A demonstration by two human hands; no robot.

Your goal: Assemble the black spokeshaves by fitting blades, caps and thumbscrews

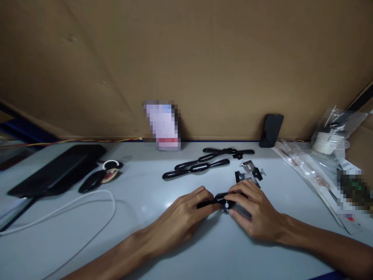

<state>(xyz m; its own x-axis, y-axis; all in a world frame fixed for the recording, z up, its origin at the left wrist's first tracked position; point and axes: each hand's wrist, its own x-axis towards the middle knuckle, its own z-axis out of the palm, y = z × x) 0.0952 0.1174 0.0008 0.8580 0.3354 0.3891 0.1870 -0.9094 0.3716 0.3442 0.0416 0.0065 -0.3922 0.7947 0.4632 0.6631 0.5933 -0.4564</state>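
Observation:
Between my two hands is a black metal spokeshave (pixel 221 197), low over the table, with a silver thumbscrew (pixel 226 205) at its middle. My left hand (pixel 186 214) has its fingers wrapped round the left handle. At the other end, my right hand (pixel 256 212) grips the spokeshave near the centre with thumb and fingers, hiding most of the right handle. Just beyond lie several bare spokeshave bodies (pixel 196 168). Loose blades and black caps (pixel 249 175) lie beside them, partly behind my right fingers; a small thumbscrew (pixel 263 172) is among them.
A black case (pixel 58 169), a key fob (pixel 93 181) and a white cable (pixel 112 206) are on the left. Upright against the cardboard wall (pixel 204 70) stand a blurred-out panel (pixel 163 126) and a black phone (pixel 271 130). Plastic-wrapped items (pixel 311 175) lie on the right.

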